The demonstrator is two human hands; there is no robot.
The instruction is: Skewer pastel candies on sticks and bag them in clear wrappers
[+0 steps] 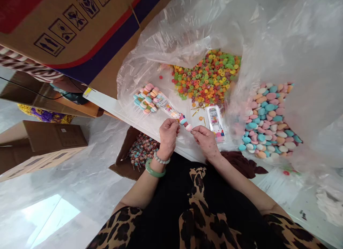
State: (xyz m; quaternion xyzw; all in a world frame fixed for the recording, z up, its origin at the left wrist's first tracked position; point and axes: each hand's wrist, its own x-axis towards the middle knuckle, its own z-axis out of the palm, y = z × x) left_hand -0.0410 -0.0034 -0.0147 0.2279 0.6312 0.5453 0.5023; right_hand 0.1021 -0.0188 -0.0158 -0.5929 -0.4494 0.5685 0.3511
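A short candy skewer (183,121) with pink, blue, white and dark red pieces stretches between my two hands above the white table. My left hand (168,132), with a bead bracelet and a green bangle at the wrist, pinches close to its left end. At its pale pink right end, the fingertips of my right hand (205,137) are pressed together. Just beyond my left hand lies a clear printed wrapper (165,103), partly covered by the skewer. A stack of finished-looking candy skewers (146,99) rests beside it. Printed sachets (215,121) lie beyond my right hand.
Ring gummies (209,79) are heaped on plastic sheeting (166,38). Coated candies (268,124) spread at the right. An open carton (122,163) of wrapped candies stands below the table edge. Gold twist ties (197,109) lie near the sachets. A large printed carton (107,38) is at upper left.
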